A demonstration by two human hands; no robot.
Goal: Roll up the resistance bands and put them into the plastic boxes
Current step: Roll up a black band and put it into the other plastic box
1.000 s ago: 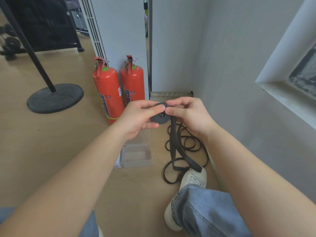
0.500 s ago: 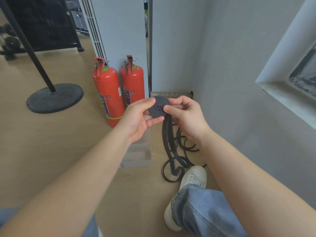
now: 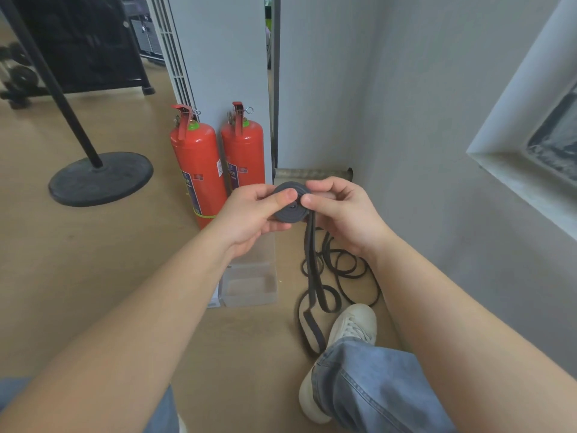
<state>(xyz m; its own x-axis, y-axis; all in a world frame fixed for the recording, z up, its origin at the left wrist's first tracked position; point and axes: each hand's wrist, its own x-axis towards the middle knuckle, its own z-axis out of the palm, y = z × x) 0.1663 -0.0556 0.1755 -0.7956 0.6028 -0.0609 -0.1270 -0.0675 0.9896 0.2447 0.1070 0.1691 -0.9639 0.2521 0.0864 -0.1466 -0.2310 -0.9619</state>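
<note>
Dark grey resistance band [image 3: 288,210] is part-rolled into a tight flat coil, held up in front of the fire extinguishers [image 3: 199,170], w/ its loose tail hanging down to loops on the floor [image 3: 93,276] by the white shoe [image 3: 352,323]. Left hand [image 3: 249,214] pinches the coil, thumb on its face & fingers curled behind; right hand [image 3: 340,214] pinches its right edge the same way. Clear plastic box [image 3: 249,289] sits on the floor below the left hand.

The resistance band [image 3: 288,210] looks matt rubber, the plastic box [image 3: 251,287] translucent, the fire extinguishers [image 3: 199,170] glossy red metal.
</note>
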